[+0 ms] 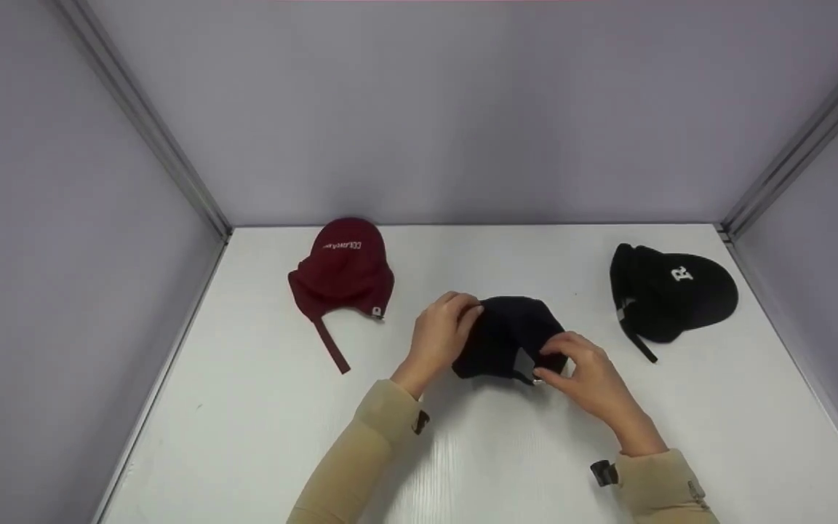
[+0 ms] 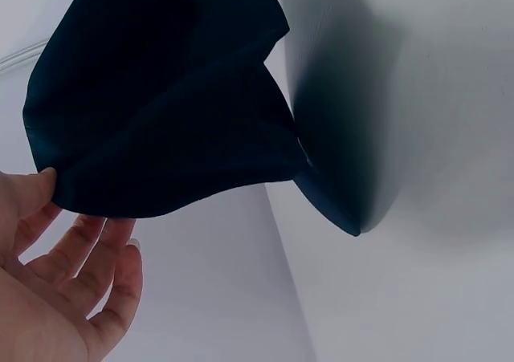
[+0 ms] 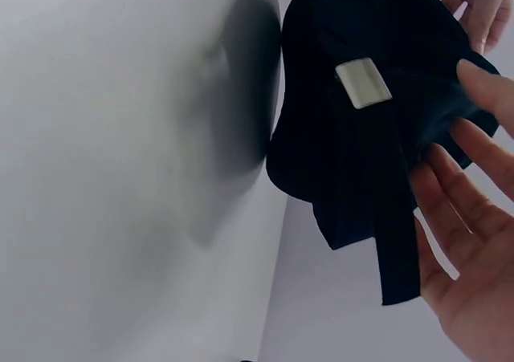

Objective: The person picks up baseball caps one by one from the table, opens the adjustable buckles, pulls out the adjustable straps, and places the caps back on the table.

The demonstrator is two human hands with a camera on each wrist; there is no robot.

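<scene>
You seem to be handling the navy cap above the table, between the red cap and the black cap: left hand pinching its edge, right hand lightly gripping its back; turning it likely calls for even grips

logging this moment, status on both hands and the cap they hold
Left hand pinching the dark cap on one side, right hand on the other. Red cap and R-marked cap off to the sides; nothing visibly in the way.
</scene>
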